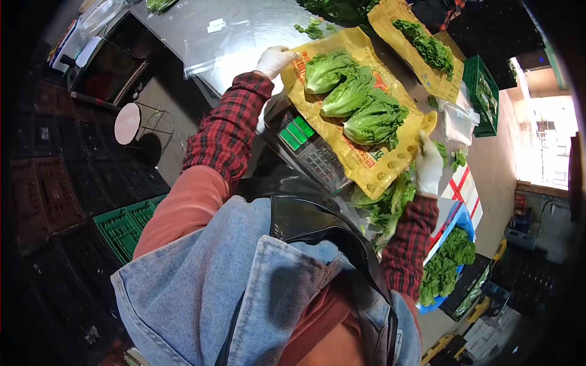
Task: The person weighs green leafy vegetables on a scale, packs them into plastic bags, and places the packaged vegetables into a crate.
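Note:
Three heads of leafy green lettuce [349,96] lie side by side on a yellow printed plastic bag [373,172], spread flat over a digital scale. My left hand [276,61], in a white glove, pinches the bag's far left corner. On the near right side, my right hand [428,166], also gloved in white, has its fingers closed on the bag's edge. From under the bag shows the scale's panel [310,146], with lit green displays and a keypad. Loose lettuce leaves [390,204] lie just below my right hand.
Another yellow bag [400,36] with greens on it lies at the back right, beside a green crate [482,97]. A metal table [183,24] extends to the left. Leafy greens [448,259] sit in a blue-lined box at right. A round stool [127,124] and stacked dark crates [49,201] stand at left.

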`<state>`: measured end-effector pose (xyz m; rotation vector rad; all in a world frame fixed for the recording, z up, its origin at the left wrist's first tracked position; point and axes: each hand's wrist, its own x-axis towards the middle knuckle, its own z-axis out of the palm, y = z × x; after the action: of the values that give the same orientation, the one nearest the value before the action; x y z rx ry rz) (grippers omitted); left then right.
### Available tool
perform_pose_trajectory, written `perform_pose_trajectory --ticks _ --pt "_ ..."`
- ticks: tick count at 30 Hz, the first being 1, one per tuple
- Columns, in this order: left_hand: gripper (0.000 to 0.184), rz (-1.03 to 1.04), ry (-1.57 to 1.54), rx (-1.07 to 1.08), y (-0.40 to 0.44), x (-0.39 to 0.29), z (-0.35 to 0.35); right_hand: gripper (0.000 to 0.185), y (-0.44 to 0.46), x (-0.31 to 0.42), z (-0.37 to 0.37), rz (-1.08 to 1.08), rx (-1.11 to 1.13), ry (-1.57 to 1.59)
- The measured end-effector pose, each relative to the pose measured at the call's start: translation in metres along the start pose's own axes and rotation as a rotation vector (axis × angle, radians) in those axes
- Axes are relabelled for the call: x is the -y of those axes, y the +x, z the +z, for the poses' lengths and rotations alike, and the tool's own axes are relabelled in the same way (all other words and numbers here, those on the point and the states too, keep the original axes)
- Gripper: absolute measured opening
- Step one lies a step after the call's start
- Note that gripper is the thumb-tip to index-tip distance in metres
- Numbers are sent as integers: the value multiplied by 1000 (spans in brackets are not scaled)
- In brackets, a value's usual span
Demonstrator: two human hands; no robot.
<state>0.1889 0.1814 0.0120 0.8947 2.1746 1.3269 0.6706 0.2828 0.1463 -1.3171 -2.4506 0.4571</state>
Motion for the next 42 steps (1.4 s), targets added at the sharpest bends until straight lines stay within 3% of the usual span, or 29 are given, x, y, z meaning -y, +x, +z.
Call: perform_pose_trajectory --ticks 1,4,7,9,12,14,16,18,19,21,23,25,26,28,29,32,35,37,40,42 --pt "59 -79 -74 86 -15 -15 -16 37 -5 -1 -3 -1 0 -2" --pt "59 -231 -220 271 -36 -43 -35 45 -17 -4 -9 -534 -66 -774" --pt "49 -463 -231 231 -35 -39 -26 43 -16 1 0 -529 -35 -705" --pt "45 -413 -320 204 -30 -30 -12 42 -11 -2 6 -527 -24 -666" --pt "38 -311 -497 137 -25 -21 10 29 2 -6 11 -826 46 -572" --pt "30 92 -437 134 -21 -31 29 25 5 13 10 -872 39 -502" --pt "28 328 -594 349 -79 -114 25 16 4 51 3 -948 39 -362" --pt "29 909 -46 320 -115 -157 16 15 -2 90 -10 -852 17 -291" --pt "29 909 -41 325 -129 -168 10 13 -4 109 -17 -762 -7 -227" --pt "31 951 -180 632 -154 -183 2 11 -7 125 -26 -669 -46 -157" --pt "28 -75 -1278 988 -191 -152 22 10 -24 127 -35 -545 -76 202" --pt "29 -462 -1586 1218 -219 -131 28 10 -34 121 -37 -489 -94 390" --pt "29 -467 -1573 1211 -237 -141 23 10 -41 113 -32 -444 -24 427" --pt "25 -189 -1419 1066 -263 -163 12 14 -52 93 -20 -363 127 499" --pt "25 -190 -1404 1055 -262 -162 14 14 -52 80 -13 -369 126 517" --pt "22 219 -872 1285 -267 -140 38 26 -49 38 -3 -438 774 744" --pt "15 119 -1041 1220 -285 -106 93 36 -48 46 -10 -307 935 1022" --pt "12 64 -1111 1188 -282 -127 77 41 -50 48 -4 -235 1011 1172" --pt "11 1037 238 740 -257 -186 15 31 -61 40 7 26 884 1121" --pt "16 1106 105 625 -223 -199 -25 32 -74 26 13 108 750 1108"
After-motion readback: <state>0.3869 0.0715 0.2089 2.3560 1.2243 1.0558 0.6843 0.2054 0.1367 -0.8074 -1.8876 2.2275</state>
